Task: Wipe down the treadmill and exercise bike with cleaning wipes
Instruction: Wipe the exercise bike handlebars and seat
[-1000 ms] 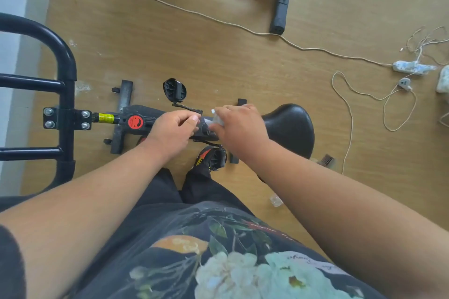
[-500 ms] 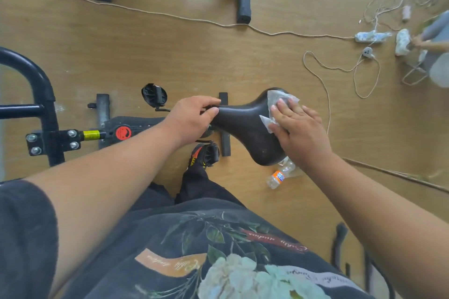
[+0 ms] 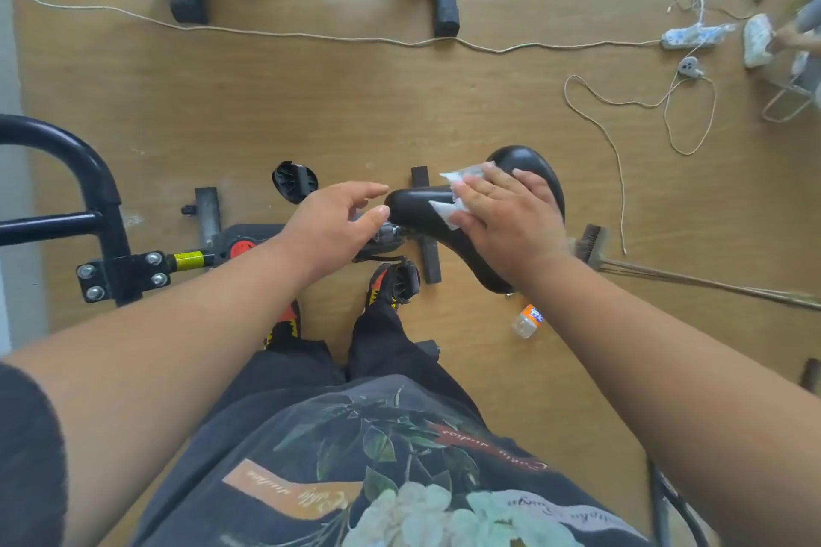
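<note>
Right hand (image 3: 506,218) flat, fingers straight, presses wipe (image 3: 448,195) on black saddle (image 3: 528,164) to scrub it. Left hand (image 3: 337,222) at 9 o'clock of saddle, loosely open, holds nothing, probably ready to steady nose. Bottle (image 3: 527,320) on floor at 6 o'clock.

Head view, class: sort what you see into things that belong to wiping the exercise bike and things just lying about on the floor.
Belongs to the job:
bike saddle
white wipe pressed flat on it by the right hand
left hand, open by the saddle's nose

Just lying about:
plastic bottle
brush
power strip
loose cord
</note>
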